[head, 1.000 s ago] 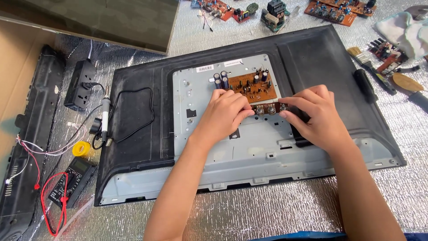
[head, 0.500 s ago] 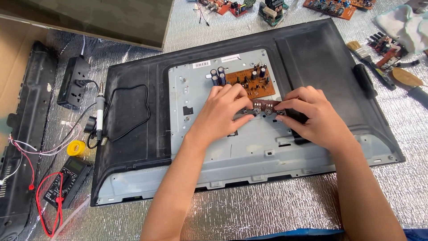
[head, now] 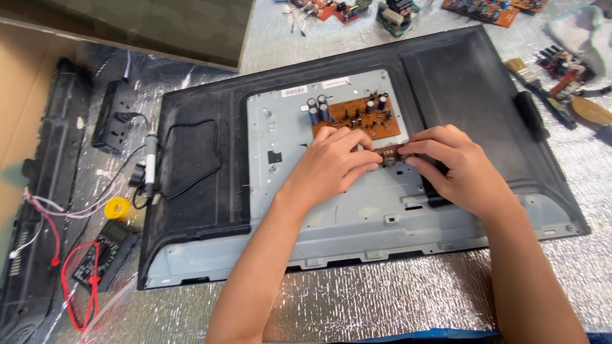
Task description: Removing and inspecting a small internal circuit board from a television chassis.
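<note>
Here, both hands meet over the middle of an opened television lying face down. The left hand (head: 335, 159) is curled, fingers bent and closed on one end of a small brown part (head: 389, 155), and the right hand (head: 456, 165) pinches the other end with thumb and fingertips. The part sits between them, low over the grey metal chassis (head: 287, 185), just below the orange circuit board (head: 357, 116). Whether the part touches the chassis I cannot tell; the fingers hide it.

The board is set near the top of the chassis, with dark capacitors standing upright at its left end. Around the chassis runs the black back cover (head: 459, 76), and the whole set rests on silver foil matting (head: 382, 299).

To the left, a soldering iron (head: 150, 156) lies on the cover's edge, its black cord looping across the plastic. Just beside it are a yellow solder reel (head: 117, 207) and, nearer the person, a multimeter (head: 102, 251) with red leads curling around it. A black power strip (head: 115, 114) lies further back. On the right, well apart from the hands, a brush (head: 519, 67) lies by the cover's edge, and more boards (head: 484, 9) are scattered along the far side.
</note>
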